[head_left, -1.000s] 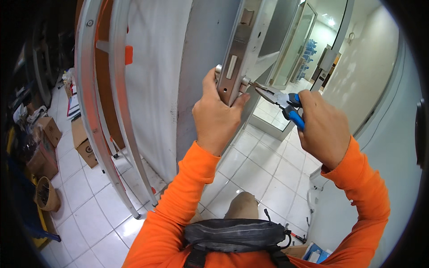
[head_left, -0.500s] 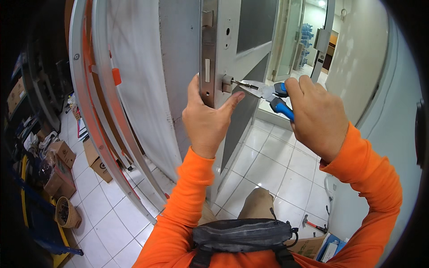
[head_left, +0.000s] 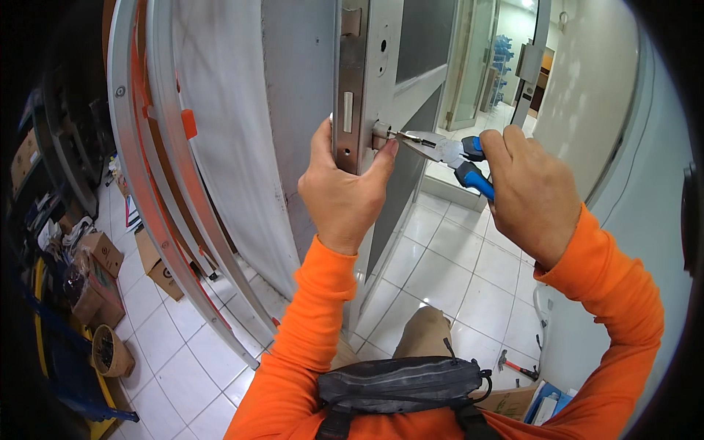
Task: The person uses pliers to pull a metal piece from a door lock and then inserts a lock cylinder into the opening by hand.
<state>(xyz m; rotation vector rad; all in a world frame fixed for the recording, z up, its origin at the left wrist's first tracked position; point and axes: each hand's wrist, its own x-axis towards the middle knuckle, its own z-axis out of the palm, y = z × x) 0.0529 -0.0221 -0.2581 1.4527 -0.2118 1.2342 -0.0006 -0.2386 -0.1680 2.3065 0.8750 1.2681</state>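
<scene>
Pliers are gripped in the right hand, tips at the cylinder.
The edge of the door is clasped by the left hand, thumb beside the cylinder, which juts from the door's face near the lock plate; a pouch is worn below, and a hammer is seen on the floor.

We extend both orange-fabric-sleeved arms from near to far, the right elbow bent. At left, our bare left hand parts thumb from fingers; our bare right hand is curled.
</scene>
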